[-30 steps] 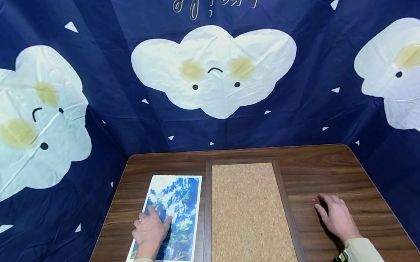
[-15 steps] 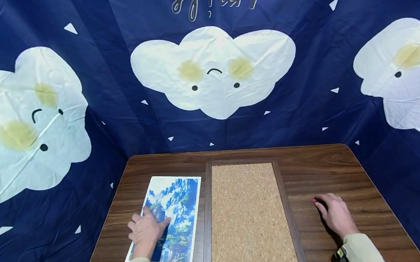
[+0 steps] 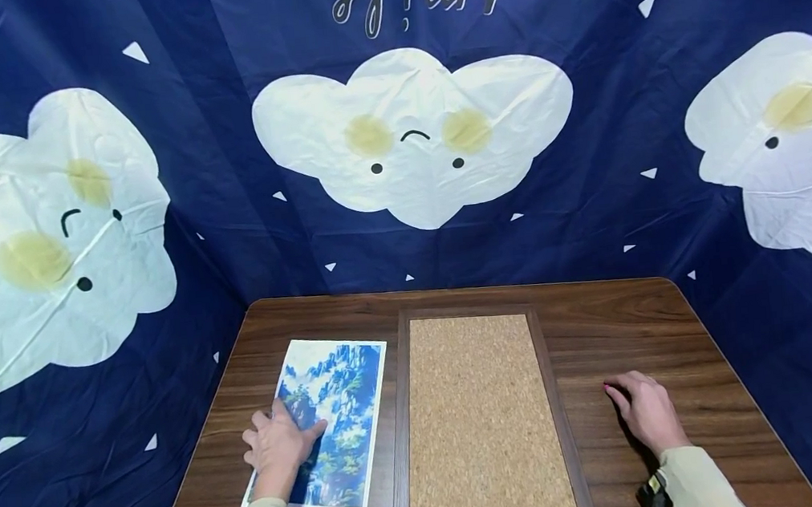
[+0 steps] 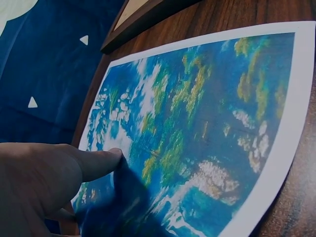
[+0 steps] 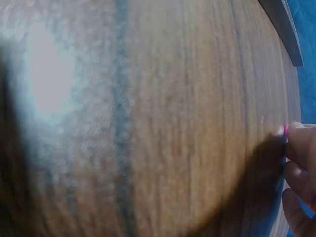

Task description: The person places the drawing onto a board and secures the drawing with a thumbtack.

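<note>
A glossy landscape print with blue mountains and a white border lies on the left of the table. My left hand rests on its left part with fingers spread and the thumb on the picture; the thumb also shows against the print in the left wrist view. On the right, my right hand pinches a small pink pushpin between thumb and forefinger, close to the tabletop. Just a sliver of pink shows, so the pin's shape is mostly hidden. Between the hands lies a cork board in a brown frame.
The brown wood-grain table has rounded far corners. A dark blue curtain with white clouds hangs round its back and sides. The frame of the cork board stands slightly above the tabletop.
My right thumb and forefinger have closed on the pink pushpin and covered most of it. The left hand has slid slightly left, and the print has shifted a little left with it.
</note>
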{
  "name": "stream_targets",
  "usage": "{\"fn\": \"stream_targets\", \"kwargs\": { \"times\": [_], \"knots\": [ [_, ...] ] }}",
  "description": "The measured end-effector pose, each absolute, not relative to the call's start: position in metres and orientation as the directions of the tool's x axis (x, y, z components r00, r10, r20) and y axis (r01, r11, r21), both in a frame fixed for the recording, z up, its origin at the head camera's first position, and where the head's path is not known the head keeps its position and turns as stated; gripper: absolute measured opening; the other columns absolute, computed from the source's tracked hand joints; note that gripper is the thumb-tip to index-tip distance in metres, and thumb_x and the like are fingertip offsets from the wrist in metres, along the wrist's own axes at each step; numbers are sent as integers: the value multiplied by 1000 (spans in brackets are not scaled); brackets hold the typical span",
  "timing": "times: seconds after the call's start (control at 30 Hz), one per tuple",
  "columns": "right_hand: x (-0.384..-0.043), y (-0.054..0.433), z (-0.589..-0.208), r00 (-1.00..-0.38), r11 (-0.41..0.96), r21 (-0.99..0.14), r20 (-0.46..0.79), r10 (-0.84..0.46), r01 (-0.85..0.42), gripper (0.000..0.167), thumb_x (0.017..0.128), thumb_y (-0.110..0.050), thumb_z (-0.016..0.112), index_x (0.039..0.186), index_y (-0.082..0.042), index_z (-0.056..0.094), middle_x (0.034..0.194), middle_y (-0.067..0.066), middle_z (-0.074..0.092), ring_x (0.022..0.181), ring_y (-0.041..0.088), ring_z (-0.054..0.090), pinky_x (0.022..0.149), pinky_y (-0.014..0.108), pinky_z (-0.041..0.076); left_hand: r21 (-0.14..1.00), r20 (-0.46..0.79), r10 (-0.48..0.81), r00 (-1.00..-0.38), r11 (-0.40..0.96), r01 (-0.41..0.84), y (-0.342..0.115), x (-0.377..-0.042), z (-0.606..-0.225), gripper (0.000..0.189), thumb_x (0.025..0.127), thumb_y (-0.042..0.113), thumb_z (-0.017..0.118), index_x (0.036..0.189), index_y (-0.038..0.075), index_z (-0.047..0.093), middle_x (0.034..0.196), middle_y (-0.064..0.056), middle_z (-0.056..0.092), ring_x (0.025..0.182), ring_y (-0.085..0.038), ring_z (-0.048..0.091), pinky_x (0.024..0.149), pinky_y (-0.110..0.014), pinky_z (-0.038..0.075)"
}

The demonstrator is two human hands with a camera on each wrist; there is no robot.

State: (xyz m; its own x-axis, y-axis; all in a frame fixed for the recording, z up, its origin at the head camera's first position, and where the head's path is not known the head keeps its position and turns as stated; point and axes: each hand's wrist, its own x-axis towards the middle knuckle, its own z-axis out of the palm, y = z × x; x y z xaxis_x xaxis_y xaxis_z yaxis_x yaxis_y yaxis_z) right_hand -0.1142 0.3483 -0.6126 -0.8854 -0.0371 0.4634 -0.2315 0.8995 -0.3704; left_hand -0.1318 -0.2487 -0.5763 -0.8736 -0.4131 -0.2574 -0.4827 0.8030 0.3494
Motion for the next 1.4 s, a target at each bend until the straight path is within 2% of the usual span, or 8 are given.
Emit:
{"fn": "stream_targets", "kwargs": {
  "times": [0.57, 1.13, 1.4],
  "knots": [
    [-117, 348, -610, -883, 904, -359, 467, -40, -231, 10, 83, 2, 85, 89, -4, 80, 87, 10, 73, 82, 35, 70, 74, 56, 55, 350, -219, -456, -863, 789, -505, -248, -133, -573, 108, 84, 44, 87, 158, -6, 26, 143, -45, 33, 127, -66, 35, 99, -78, 37],
    [-116, 348, -612, -882, 905, -356, 469, -45, -235, 11, 82, 3, 85, 89, -3, 79, 86, 10, 73, 82, 35, 70, 74, 56, 55, 356, -265, -436, -860, 784, -508, -255, -134, -571, 114, 81, 48, 88, 159, -5, 23, 145, -47, 28, 131, -67, 30, 97, -81, 35],
    [-116, 349, -613, -879, 905, -354, 475, -44, -237, 12, 82, 4, 85, 89, -3, 79, 85, 10, 72, 81, 34, 70, 73, 55, 55, 360, -244, -443, -863, 785, -505, -259, -135, -571, 101, 87, 40, 84, 158, -3, 27, 142, -46, 35, 129, -65, 34, 98, -79, 36]
  ]
}}
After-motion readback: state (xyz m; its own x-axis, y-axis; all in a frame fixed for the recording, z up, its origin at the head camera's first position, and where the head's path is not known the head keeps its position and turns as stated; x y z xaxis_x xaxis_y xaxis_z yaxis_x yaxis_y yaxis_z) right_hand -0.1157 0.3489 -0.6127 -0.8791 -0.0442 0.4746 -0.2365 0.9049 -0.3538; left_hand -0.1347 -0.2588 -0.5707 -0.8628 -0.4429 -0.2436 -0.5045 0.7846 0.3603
